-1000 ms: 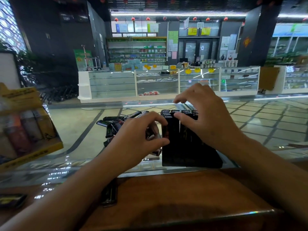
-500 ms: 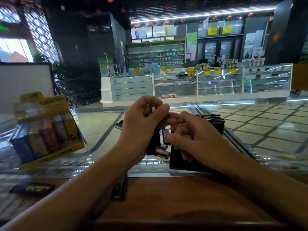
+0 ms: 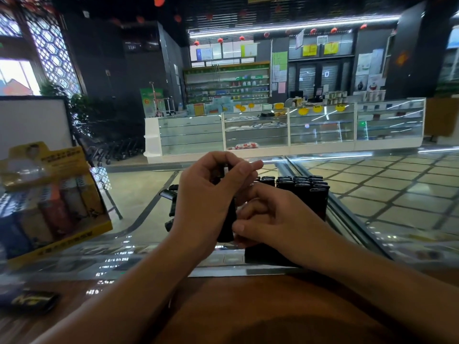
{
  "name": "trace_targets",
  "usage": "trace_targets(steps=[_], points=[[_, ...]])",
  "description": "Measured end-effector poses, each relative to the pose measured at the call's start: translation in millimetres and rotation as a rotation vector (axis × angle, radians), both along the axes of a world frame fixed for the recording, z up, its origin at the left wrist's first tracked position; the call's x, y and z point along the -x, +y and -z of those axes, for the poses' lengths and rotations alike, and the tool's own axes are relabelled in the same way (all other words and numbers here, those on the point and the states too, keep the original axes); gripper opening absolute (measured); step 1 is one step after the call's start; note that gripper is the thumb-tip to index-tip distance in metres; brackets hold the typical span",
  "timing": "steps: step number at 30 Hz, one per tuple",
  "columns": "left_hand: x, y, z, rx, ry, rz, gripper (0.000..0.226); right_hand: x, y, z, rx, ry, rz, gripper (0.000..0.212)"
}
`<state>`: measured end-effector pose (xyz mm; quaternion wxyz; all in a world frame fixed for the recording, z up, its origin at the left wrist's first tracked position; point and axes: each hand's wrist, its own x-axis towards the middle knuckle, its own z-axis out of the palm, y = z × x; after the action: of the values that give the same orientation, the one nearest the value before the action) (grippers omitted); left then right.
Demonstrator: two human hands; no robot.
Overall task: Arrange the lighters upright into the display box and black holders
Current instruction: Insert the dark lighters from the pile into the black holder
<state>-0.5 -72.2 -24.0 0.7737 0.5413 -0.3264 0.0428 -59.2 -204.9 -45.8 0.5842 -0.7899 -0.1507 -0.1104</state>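
Note:
My left hand [image 3: 208, 202] grips a black lighter [image 3: 226, 225] upright, a little above the glass counter. My right hand [image 3: 275, 219] curls its fingers round the lower end of that same lighter. Just behind my right hand stands a black holder [image 3: 315, 197] packed with several upright black lighters. A few loose black lighters [image 3: 171, 197] lie on the glass behind my left hand, mostly hidden by it. At the left stands a yellow display box [image 3: 49, 209] with several coloured lighters upright in it.
A dark flat pack [image 3: 32, 300] lies on the wooden counter edge [image 3: 248, 306] at the lower left. The glass counter top [image 3: 372, 219] stretches to the right. A white board [image 3: 34, 122] stands behind the yellow box.
My left hand has lifted a black lighter off the pile and brought it up in front of the holder. My right hand left the holder's top and took the lighter's lower end.

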Motion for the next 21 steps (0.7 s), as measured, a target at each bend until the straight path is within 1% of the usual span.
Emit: trace_targets(steps=[1, 3, 4, 6, 7, 9, 12, 13, 15, 17, 18, 21], points=[[0, 0, -1, -0.001, -0.01, -0.011, 0.024, 0, 1, 0, -0.019, 0.002, -0.009, 0.024], [-1, 0, -1, -0.02, -0.03, -0.018, 0.02, 0, 0, 0, -0.044, -0.006, -0.008, 0.022], [-2, 1, 0, -0.047, -0.054, -0.037, 0.014, 1, -1, -1, -0.031, -0.021, 0.005, 0.021], [-6, 3, 0, -0.115, -0.135, -0.14, 0.004, 2, -2, -2, 0.049, -0.073, 0.065, 0.022], [-8, 5, 0, -0.154, -0.182, -0.201, 0.003, 2, -3, -1, 0.092, -0.102, 0.102, 0.022], [-12, 11, 2, -0.229, -0.266, -0.309, 0.008, 1, -5, 0, 0.159, -0.145, 0.165, 0.022], [-15, 19, 3, -0.303, -0.313, -0.395, 0.026, 2, -7, -1, 0.263, -0.206, 0.266, 0.018], [-15, 21, 3, -0.319, -0.321, -0.401, 0.031, 3, -8, -4, 0.264, -0.225, 0.301, 0.016], [-14, 25, 3, -0.363, -0.341, -0.368, 0.035, 5, -10, -9, 0.162, -0.247, 0.346, 0.014], [-13, 27, 4, -0.425, -0.362, -0.303, 0.034, 6, -15, -14, 0.026, -0.263, 0.37, 0.014], [-12, 27, 5, -0.453, -0.367, -0.261, 0.035, 7, -17, -15, -0.008, -0.286, 0.387, 0.014], [-9, 26, 7, -0.566, -0.423, -0.136, 0.029, 10, -21, -21, -0.033, -0.365, 0.427, 0.014]])
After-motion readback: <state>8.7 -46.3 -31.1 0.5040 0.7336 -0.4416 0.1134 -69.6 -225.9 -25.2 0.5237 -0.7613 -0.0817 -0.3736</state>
